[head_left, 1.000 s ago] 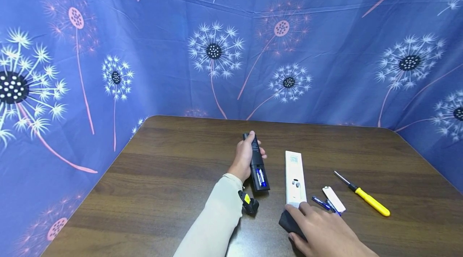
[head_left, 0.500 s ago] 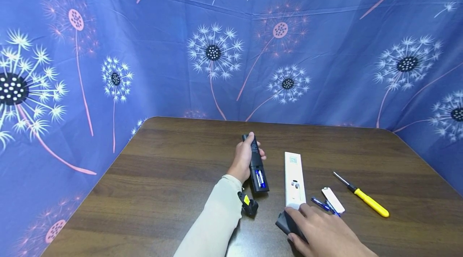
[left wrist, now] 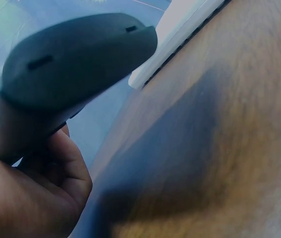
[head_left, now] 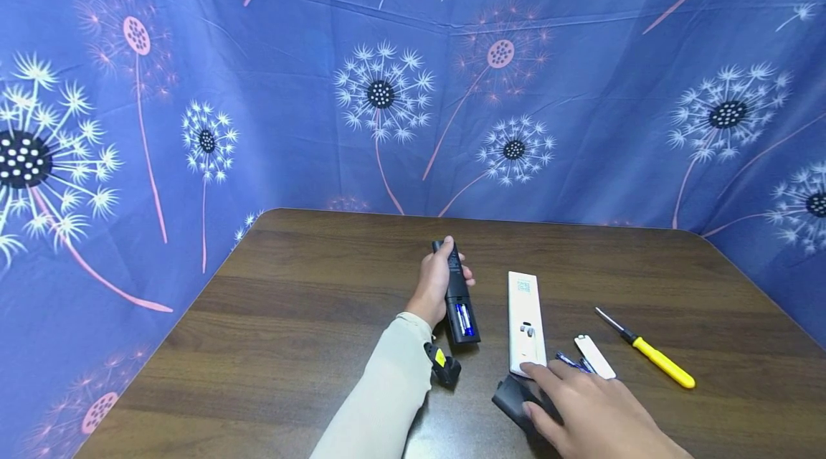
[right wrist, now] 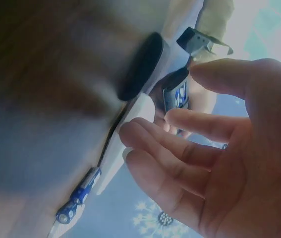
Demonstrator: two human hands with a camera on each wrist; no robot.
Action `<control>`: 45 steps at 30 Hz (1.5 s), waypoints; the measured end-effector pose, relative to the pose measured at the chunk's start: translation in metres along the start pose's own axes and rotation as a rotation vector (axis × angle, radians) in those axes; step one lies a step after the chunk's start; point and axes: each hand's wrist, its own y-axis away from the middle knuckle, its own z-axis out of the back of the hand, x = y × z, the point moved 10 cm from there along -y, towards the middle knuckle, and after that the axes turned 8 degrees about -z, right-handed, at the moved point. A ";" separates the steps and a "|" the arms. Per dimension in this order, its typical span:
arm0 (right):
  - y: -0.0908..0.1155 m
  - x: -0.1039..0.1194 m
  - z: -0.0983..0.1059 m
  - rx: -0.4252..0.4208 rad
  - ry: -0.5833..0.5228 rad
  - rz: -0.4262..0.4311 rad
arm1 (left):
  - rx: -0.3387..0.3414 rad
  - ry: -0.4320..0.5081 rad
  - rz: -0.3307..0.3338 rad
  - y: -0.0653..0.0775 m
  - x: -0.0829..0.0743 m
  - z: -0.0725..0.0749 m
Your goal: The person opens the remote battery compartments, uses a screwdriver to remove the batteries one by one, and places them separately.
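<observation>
Blk remote (head_left: 457,285), gripped w/in L fingers (head_left: 468,275)

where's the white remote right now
In the head view, the white remote lies on the table right of centre, between the black remote held in the left hand and the small white cover.

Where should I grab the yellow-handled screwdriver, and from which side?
Probably by its thick yellow handle, with your right hand coming from the near side: the handle lies nearer you, while the thin metal shaft points away.
</observation>
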 end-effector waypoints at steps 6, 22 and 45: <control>0.001 -0.011 0.004 -0.021 -0.030 -0.035 | 0.002 -0.009 0.005 0.000 0.001 0.000; 0.006 -0.035 0.019 -0.172 -0.056 -0.030 | 0.002 -0.021 0.026 0.001 0.003 0.002; 0.027 -0.072 0.049 -0.514 -0.097 0.015 | 0.023 -0.010 0.018 0.003 0.003 0.000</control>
